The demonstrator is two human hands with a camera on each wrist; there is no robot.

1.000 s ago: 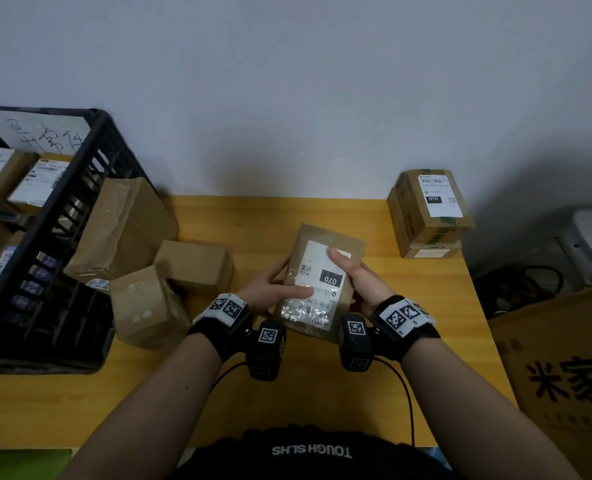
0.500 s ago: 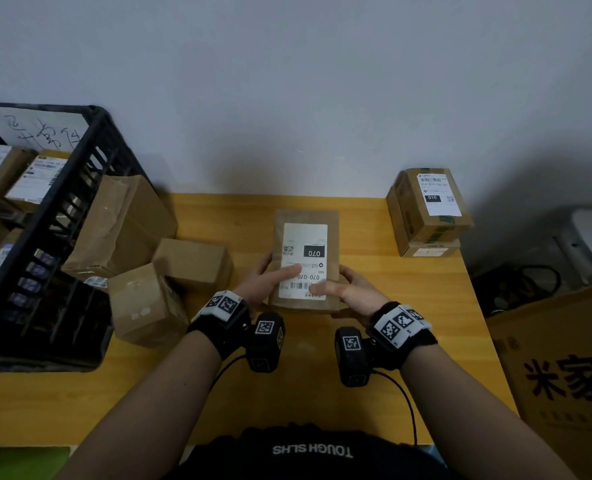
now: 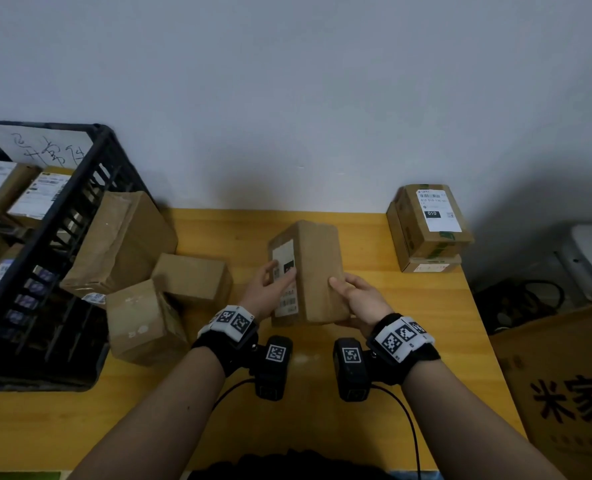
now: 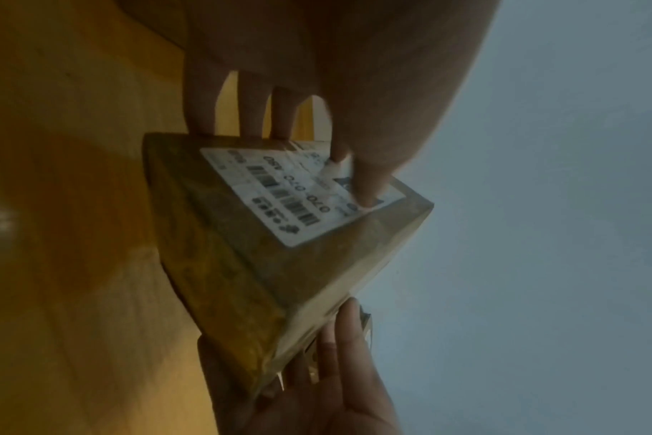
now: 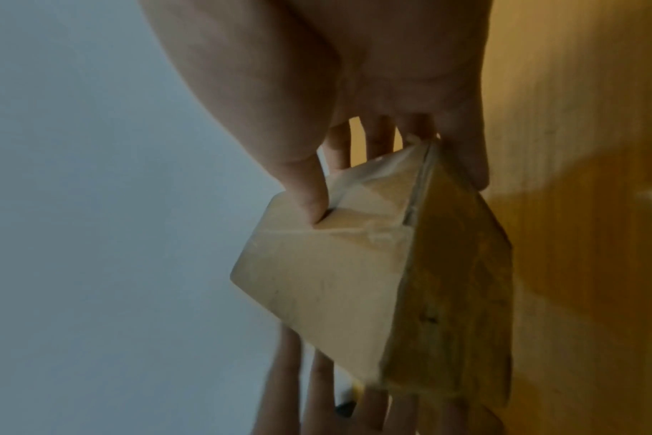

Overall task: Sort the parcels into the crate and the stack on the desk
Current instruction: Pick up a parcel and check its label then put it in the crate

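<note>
Head view: we hold a brown cardboard parcel with a white shipping label above the middle of the yellow wooden desk. Our left hand grips its labelled side, thumb on the label; our right hand grips the plain side, thumb on top. At nine o'clock sits the black slatted plastic crate; at two o'clock, the stack of two labelled brown boxes.
</note>
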